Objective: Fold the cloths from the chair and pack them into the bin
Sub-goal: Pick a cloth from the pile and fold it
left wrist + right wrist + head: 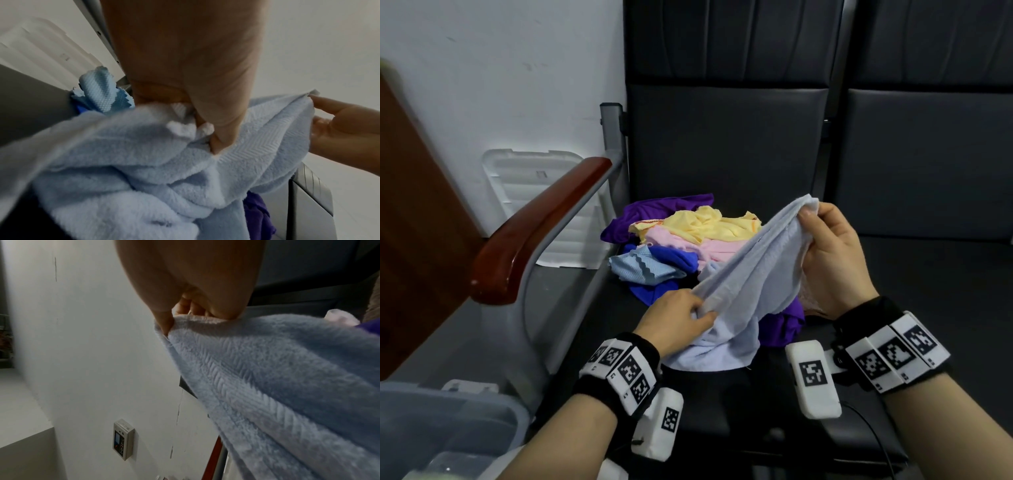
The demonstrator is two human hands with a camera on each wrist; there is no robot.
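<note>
A pale blue fluffy towel (750,284) hangs stretched between both hands above the dark chair seat (893,291). My left hand (681,318) grips its near lower edge, the cloth bunched under the fingers (216,129). My right hand (832,253) pinches the far upper corner (176,321) between thumb and fingers. Behind the towel (144,170) lies a heap of cloths (688,236): purple, yellow, pink, deep blue and a light blue waffle cloth (102,94). The grey plastic bin (448,425) stands at the lower left, beside the chair.
A wooden armrest (534,226) on a metal frame rises left of the seat, between chair and bin. A white bin lid (544,205) leans on the wall behind it. A second dark seat (928,154) adjoins on the right. A brown door (410,222) is far left.
</note>
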